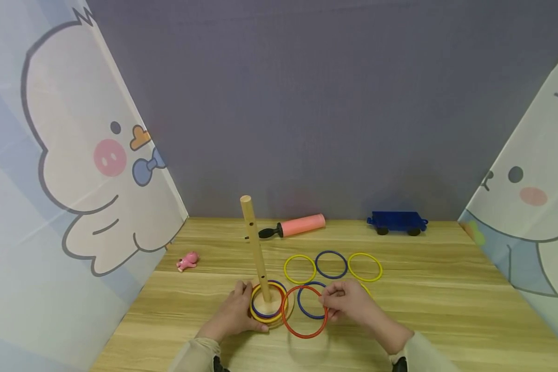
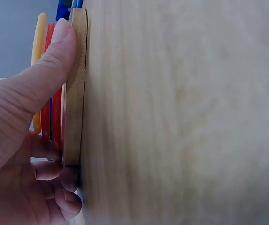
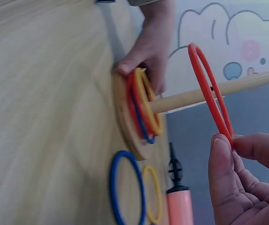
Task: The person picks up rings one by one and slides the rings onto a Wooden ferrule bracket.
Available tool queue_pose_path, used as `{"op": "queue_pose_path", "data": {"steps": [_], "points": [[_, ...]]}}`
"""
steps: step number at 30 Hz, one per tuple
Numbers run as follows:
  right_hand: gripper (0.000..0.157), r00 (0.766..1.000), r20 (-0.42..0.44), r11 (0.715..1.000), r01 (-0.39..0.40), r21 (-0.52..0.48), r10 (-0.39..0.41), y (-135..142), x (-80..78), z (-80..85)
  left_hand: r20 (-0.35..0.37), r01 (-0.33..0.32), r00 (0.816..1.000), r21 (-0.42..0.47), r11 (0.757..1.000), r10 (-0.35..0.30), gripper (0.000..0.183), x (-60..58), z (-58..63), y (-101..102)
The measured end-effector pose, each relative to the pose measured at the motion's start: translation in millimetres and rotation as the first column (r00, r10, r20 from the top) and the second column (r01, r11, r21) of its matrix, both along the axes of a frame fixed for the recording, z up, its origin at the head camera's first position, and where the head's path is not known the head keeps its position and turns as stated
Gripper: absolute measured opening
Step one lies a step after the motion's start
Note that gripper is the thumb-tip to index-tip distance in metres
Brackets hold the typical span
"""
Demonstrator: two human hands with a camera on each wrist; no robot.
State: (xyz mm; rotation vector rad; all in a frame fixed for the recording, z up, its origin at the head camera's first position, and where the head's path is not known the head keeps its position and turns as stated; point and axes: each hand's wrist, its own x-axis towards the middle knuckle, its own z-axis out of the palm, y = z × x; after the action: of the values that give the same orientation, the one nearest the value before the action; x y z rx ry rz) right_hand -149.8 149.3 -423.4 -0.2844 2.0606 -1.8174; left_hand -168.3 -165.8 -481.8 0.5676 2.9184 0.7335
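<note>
A wooden ring-toss stand has an upright peg [image 1: 258,253] and a round base [image 2: 75,89]. Yellow, blue and red rings lie stacked round the foot of the peg, the yellow ring [image 3: 148,99] on top. My left hand [image 1: 234,312] grips the base's edge, thumb on the near side and fingers curled beyond. My right hand [image 1: 352,304] pinches a red ring [image 1: 305,337] between thumb and fingers. It is held above the table, right of the stand, and is not round the peg. Behind it lies a blue ring [image 1: 312,317] on the table.
Farther back lie a yellow ring [image 1: 299,255], a blue ring [image 1: 331,251] and another yellow ring [image 1: 365,253]. One more yellow ring [image 1: 367,290] is mostly hidden by my right hand. A pink hand pump [image 1: 303,226], blue toy wagon [image 1: 397,221] and small pink figure [image 1: 188,261] are around.
</note>
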Motion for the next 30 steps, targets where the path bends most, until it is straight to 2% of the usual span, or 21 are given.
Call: {"op": "queue_pose_path", "data": {"steps": [8, 14, 18, 30], "points": [[0.019, 0.999, -0.037, 1.0, 0.009, -0.021, -0.01, -2, -5.4, 23.0, 0.021, -0.005, 1.0, 0.002, 1.0, 0.005, 0.122, 0.8, -1.5, -1], [0.027, 0.997, -0.074, 0.999, 0.031, -0.023, -0.033, -4, -8.5, 39.4, 0.028, -0.007, 1.0, -0.002, 1.0, 0.007, 0.122, 1.5, 0.0, 0], [0.027, 0.995, -0.088, 0.999, 0.044, -0.031, -0.046, -6, -10.7, 50.1, 0.04, -0.009, 0.999, -0.001, 1.0, 0.009, 0.122, 1.2, 0.9, 0], [0.026, 0.992, -0.124, 0.994, 0.02, -0.111, -0.034, -19, -16.8, 85.7, 0.026, -0.004, 1.0, -0.007, 1.0, 0.004, 0.123, 0.3, -1.3, -1]]}}
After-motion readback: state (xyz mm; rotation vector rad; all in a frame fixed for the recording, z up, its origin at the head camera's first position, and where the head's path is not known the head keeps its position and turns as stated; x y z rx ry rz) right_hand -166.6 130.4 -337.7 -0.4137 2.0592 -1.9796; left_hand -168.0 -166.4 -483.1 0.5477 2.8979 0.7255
